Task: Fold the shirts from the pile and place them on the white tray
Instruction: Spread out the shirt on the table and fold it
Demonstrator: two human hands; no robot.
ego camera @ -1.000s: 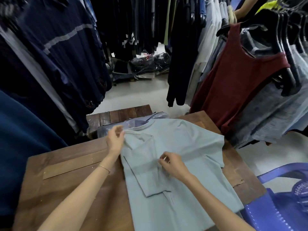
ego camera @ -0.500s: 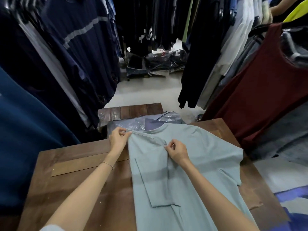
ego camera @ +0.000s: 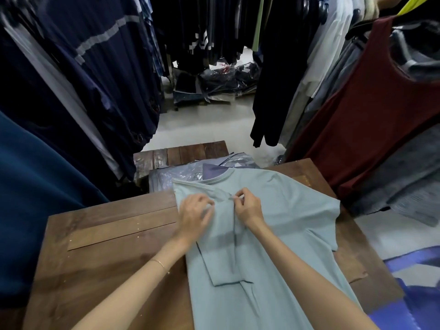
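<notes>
Left hand (ego camera: 194, 215) has come off the outer shoulder edge and moved inward onto the folded panel, and is now just beside the right hand (ego camera: 247, 207). Right hand stays at the neckline, as it was half a second back.

Pale green T-shirt (ego camera: 285, 234) lies flat on the wooden surface (ego camera: 107, 246), collar at the far end, hem running off the bottom of the view. The side by the left hand is folded in over the body. Its sleeve is turned down along the middle as a long strip with a straight lower edge. The other sleeve is spread flat, reaching toward the right edge of the surface.

Right hand: thumb and forefinger pinch a small ridge of fabric just below the collar, other fingers curled. Left hand: on the folded panel, fingers bent, motion-blurred. Cannot tell whether it grips the cloth or only presses it. Thin bracelet (ego camera: 158, 263) on the left wrist.

Beyond the collar: plastic-wrapped garments (ego camera: 181, 173) touching the shirt's far edge, with a slatted wooden top (ego camera: 190, 151) behind them.

Surroundings: navy striped garments (ego camera: 107, 55) hanging on the left, maroon tank top (ego camera: 369, 115) hanging on the right. Bagged clothes (ego camera: 226, 79) on the pale floor between the racks. Blue plastic chair (ego camera: 419, 303) at lower right.
</notes>
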